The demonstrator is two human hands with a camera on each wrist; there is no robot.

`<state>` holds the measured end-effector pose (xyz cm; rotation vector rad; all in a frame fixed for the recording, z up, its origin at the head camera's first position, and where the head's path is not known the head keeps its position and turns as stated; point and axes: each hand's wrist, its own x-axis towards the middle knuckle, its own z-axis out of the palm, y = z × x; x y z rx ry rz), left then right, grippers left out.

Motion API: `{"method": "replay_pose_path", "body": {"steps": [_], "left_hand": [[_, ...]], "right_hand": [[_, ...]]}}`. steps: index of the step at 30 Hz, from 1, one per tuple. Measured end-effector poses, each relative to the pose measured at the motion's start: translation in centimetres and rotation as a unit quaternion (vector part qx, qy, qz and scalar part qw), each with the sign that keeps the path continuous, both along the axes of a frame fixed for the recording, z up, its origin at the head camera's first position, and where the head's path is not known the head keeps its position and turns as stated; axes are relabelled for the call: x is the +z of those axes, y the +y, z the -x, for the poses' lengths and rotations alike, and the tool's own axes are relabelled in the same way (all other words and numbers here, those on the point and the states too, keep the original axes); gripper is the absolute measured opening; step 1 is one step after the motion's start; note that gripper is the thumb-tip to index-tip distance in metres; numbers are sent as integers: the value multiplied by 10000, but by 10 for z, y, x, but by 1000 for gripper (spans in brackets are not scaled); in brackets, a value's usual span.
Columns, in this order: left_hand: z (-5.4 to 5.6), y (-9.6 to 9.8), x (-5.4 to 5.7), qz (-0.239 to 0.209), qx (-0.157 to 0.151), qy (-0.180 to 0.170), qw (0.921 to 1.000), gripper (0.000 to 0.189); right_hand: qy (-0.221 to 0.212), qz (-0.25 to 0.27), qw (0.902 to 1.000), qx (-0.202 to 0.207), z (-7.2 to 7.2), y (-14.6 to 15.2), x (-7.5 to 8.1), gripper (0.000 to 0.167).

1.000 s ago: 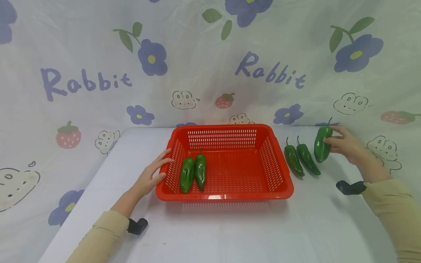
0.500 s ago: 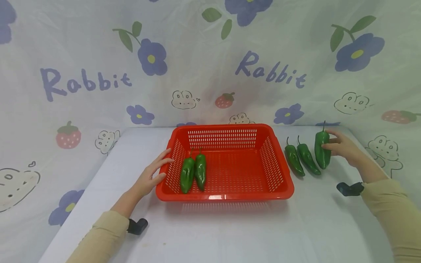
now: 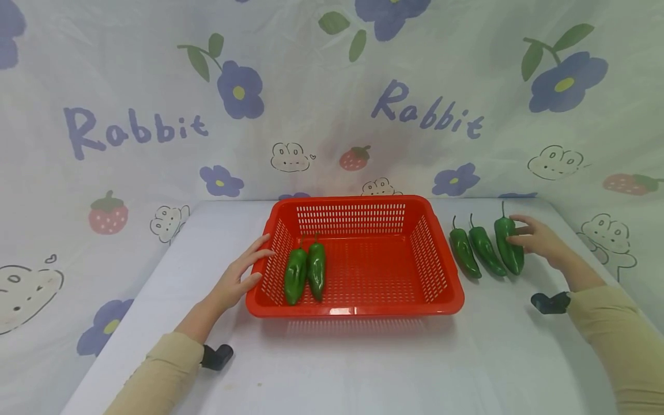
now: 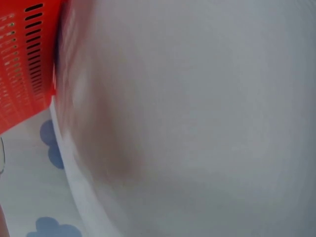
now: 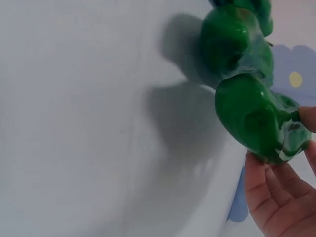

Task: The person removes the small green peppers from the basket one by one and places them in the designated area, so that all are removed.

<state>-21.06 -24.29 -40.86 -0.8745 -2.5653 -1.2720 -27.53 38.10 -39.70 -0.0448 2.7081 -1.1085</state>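
Pepper [image 3: 509,252] near red basket [image 3: 355,311] (two others [image 3: 485,251] between)

A flower-printed sheet [image 3: 301,80] hangs behind the white tabletop [image 3: 363,369].

The 5 peppers [image 3: 511,257] look glossy and smooth — the basket [image 3: 394,310], plastic (shiny-rimmed).
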Motion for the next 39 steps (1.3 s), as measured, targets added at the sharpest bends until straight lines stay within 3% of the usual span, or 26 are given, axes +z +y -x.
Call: {"method": "replay_pose_path", "body": {"steps": [10,27,39], "left_hand": [[-2,3,3,184,164,-22,9997,45],[0,0,0,39,37,-58,10000,45],[0,1,-1,67,60,-6,10000,45]], "right_hand": [[-162,-109,9997,131,2,1,-9,68],[-448,-105,9989,-37,4,1,-21,69],[-366,-49,9993,24,3,5,-15,72]]}}
